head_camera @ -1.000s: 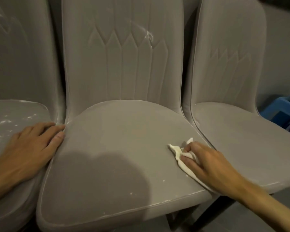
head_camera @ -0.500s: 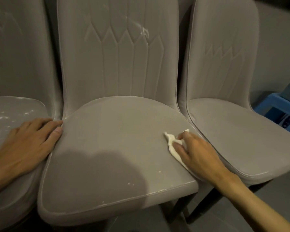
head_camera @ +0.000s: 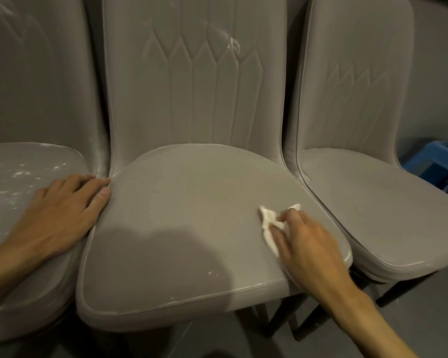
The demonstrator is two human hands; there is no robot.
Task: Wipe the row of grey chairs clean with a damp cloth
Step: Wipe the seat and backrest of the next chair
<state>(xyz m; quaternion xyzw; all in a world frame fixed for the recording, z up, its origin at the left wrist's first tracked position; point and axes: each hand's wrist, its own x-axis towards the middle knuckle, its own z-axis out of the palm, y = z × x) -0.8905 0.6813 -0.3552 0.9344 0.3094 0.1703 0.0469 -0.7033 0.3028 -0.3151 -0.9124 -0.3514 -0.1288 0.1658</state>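
A small white cloth (head_camera: pixel 268 220) lies crumpled on the seat of the middle grey chair (head_camera: pixel 186 228), toward its right edge. The right hand (head_camera: pixel 305 244) covers most of it, fingers stretched out and pressing it onto the seat. The left hand (head_camera: pixel 62 210) rests palm down, fingers straight, on the left chair (head_camera: pixel 16 171), whose seat is flecked white. The right chair (head_camera: pixel 373 202) stands just beside the middle one, with a blue stool (head_camera: pixel 435 164) past it.
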